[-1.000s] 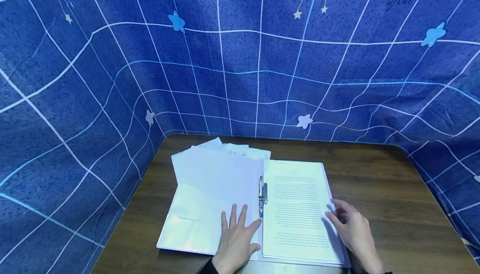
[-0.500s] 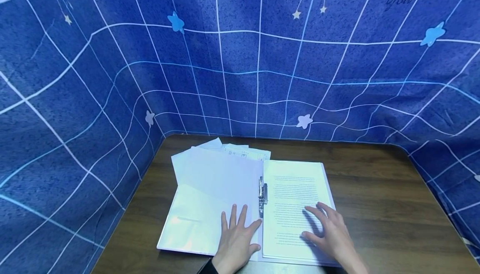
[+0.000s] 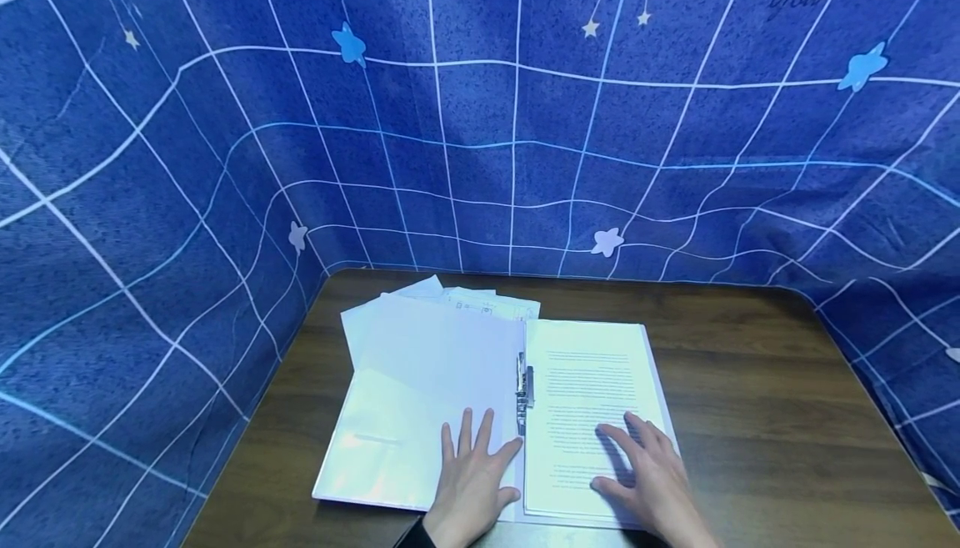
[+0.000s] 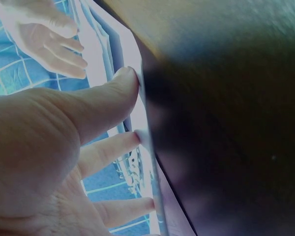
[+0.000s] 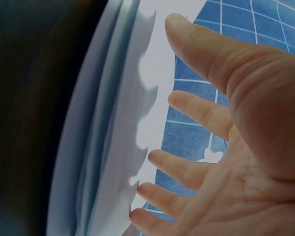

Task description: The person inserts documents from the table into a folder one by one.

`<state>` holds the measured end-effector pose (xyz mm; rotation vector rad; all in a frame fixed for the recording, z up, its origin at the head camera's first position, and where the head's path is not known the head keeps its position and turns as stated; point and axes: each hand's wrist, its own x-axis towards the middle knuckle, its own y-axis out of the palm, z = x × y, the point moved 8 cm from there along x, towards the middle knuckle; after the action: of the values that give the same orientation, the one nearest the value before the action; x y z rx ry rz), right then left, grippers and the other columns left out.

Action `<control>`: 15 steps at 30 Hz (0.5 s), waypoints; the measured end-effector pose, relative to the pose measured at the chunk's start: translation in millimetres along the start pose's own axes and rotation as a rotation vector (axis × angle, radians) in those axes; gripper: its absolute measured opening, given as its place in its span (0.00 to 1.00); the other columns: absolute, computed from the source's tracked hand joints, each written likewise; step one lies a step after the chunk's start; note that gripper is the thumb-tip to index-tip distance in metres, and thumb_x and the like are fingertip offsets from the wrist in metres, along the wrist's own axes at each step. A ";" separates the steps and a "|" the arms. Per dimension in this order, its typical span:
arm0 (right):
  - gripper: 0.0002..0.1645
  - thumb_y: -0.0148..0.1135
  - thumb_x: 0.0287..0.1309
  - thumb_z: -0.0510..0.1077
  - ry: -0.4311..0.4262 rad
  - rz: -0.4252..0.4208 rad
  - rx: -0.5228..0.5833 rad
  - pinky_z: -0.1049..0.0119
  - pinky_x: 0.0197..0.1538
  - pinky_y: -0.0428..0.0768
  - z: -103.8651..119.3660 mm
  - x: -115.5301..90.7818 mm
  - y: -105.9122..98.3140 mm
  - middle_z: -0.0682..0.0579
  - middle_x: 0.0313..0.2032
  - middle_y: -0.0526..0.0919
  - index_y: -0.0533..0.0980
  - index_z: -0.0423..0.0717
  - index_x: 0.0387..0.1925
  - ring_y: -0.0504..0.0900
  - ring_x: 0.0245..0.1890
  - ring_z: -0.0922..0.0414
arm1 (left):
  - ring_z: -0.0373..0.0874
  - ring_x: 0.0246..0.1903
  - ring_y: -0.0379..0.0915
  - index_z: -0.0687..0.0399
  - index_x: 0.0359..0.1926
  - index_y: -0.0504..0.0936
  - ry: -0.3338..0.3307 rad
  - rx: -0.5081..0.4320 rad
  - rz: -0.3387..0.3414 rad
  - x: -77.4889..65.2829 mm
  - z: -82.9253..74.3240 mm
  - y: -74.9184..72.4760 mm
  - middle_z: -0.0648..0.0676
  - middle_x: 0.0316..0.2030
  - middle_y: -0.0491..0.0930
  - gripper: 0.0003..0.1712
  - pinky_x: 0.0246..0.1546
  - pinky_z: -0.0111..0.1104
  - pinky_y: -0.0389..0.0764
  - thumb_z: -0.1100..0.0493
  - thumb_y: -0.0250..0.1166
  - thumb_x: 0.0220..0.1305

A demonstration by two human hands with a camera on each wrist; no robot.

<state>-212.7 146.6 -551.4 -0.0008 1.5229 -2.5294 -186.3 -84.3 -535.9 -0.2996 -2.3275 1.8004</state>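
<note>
A white folder [image 3: 390,460] lies spread flat on the wooden table, with a metal clip [image 3: 522,394] along its middle. Printed sheets [image 3: 585,348] rest in a stack on its right half. My left hand [image 3: 468,485] presses on the left half near the spine, fingers straight and spread. Over the lower right of the printed page is my right hand [image 3: 654,477], its fingers apart and slightly bent, with nothing gripped. In the right wrist view, the fingertips of the right hand [image 5: 221,152] are close to the page [image 5: 123,132], casting shadows on it.
Loose papers [image 3: 367,327] fan out at the upper left and overlap the folder's left half. Brown tabletop [image 3: 765,414] extends to the right. A blue patterned cloth [image 3: 480,173] hangs behind the table and along its sides.
My right hand has left the page's right edge and moved left over the printed text, its fingers spreading from a near pinch. The left hand stays put.
</note>
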 end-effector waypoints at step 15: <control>0.42 0.81 0.46 0.59 -0.029 -0.003 -0.112 0.24 0.63 0.62 2.1 1.4 11.3 0.33 0.71 0.66 0.79 0.55 0.64 0.58 0.70 0.22 | 0.77 0.72 0.52 0.40 0.63 0.83 0.004 -0.013 -0.005 -1.0 1.0 -0.1 0.70 0.72 0.65 0.36 0.64 0.76 0.50 0.42 0.78 0.50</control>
<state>-212.0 139.4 -560.4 -0.0554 1.6512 -2.4315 -185.6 -85.5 -536.1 -0.2996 -2.3358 1.7815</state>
